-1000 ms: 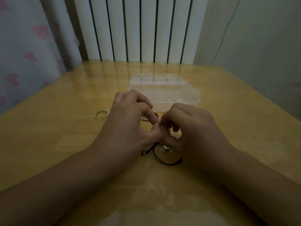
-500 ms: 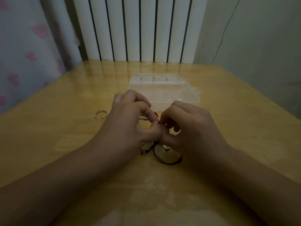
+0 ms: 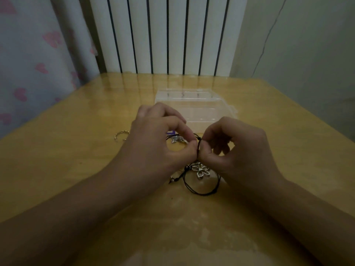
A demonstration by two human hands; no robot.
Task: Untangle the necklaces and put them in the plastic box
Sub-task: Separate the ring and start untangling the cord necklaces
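Left hand (image 3: 153,148): pinching the tangled black cord necklaces (image 3: 199,181).
Right hand (image 3: 238,150): pinching the same cords.
Clear plastic box (image 3: 194,106): lying beyond both hands.

Wooden table (image 3: 76,169) bears plastic box (image 3: 194,110), necklaces (image 3: 201,181), ring (image 3: 121,135).

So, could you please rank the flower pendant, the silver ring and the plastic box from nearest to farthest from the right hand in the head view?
1. Flower pendant: just below the right hand, beside its thumb.
2. Plastic box: behind both hands, toward the radiator.
3. Silver ring: far left on the table, beyond the left hand.
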